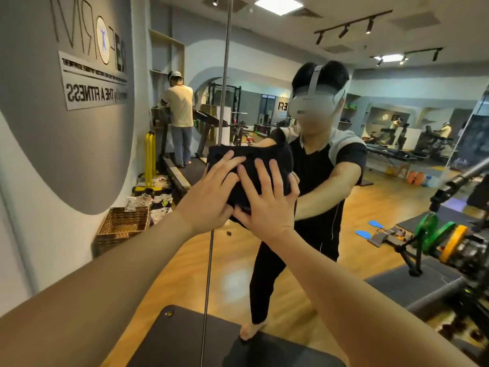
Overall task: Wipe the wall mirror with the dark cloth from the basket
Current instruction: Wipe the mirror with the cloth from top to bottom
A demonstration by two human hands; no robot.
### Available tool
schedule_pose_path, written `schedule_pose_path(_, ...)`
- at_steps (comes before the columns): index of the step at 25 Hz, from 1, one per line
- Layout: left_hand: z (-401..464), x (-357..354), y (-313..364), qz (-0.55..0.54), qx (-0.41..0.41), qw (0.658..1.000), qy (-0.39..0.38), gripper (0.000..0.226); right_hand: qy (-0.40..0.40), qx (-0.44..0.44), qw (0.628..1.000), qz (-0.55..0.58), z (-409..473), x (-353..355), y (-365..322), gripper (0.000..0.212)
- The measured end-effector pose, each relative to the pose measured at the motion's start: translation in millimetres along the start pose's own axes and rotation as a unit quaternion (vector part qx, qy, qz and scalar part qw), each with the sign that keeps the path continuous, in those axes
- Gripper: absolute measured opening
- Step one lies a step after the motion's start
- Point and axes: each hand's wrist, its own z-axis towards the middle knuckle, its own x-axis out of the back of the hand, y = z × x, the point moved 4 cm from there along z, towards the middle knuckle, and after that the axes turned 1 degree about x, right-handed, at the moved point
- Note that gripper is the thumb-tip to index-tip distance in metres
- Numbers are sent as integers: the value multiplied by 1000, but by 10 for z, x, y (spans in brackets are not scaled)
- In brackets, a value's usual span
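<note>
The wall mirror (264, 260) fills the view and reflects a gym room and me in a headset. A dark cloth (247, 165) is pressed flat against the glass at chest height, across the vertical seam between two mirror panels. My left hand (209, 197) lies on the cloth's left part with fingers spread. My right hand (267, 200) lies on its right part, fingers spread too. Both palms push the cloth onto the glass. A wicker basket (121, 226) shows in the reflection at lower left, on the floor by the grey wall.
Reflected in the mirror are a person at a treadmill (180, 115), yellow stands (149, 160), clothes on the floor, gym machines with coloured weight plates (434, 231) at the right, and a dark mat (185, 340) at the bottom.
</note>
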Motion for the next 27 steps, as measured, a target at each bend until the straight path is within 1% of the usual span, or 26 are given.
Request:
schedule_pose_path(3, -257, -305, 67, -1, 19, 999, 48, 62, -2, 48, 999, 3, -191, -65, -21, 74)
schedule_pose_path(5, -484, -626, 111, -5, 34, 996, 83, 62, -8, 63, 998, 2, -449, -147, -71, 75)
schedule_pose_path(7, -731, -964, 160, 2, 31, 993, 116, 61, -1, 75, 997, -1, -781, -240, -119, 74)
schedule_pose_path(11, -1121, -1560, 401, 23, 15, 991, 134, 63, 29, 83, 996, -9, -1480, -322, -92, 71)
schedule_pose_path(13, -1195, -1831, 702, 12, 4, 991, 130, 63, 40, 74, 996, -16, -1863, -304, 90, 70)
schedule_pose_path(16, -1144, -2221, 1330, 29, -40, 993, 106, 68, 50, 50, 996, -47, -2464, -167, 572, 71)
schedule_pose_path(19, -865, -2467, 1958, 48, -69, 991, 101, 66, 51, -3, 995, -83, -2865, 59, 1136, 74)
schedule_pose_path(22, -423, -2458, 2540, 30, -102, 990, 92, 63, 38, -52, 993, -97, -2956, 378, 1688, 73)
schedule_pose_path(24, 10, -2182, 2743, 8, -106, 989, 98, 61, 32, -69, 993, -94, -2641, 617, 2009, 71)
schedule_pose_path(25, 243, -1974, 2734, -2, -93, 989, 113, 61, 33, -80, 992, -89, -2361, 718, 2102, 69)
schedule_pose_path(27, 600, -1517, 2505, -19, -52, 988, 144, 63, 49, -108, 991, -61, -1734, 794, 2064, 67)
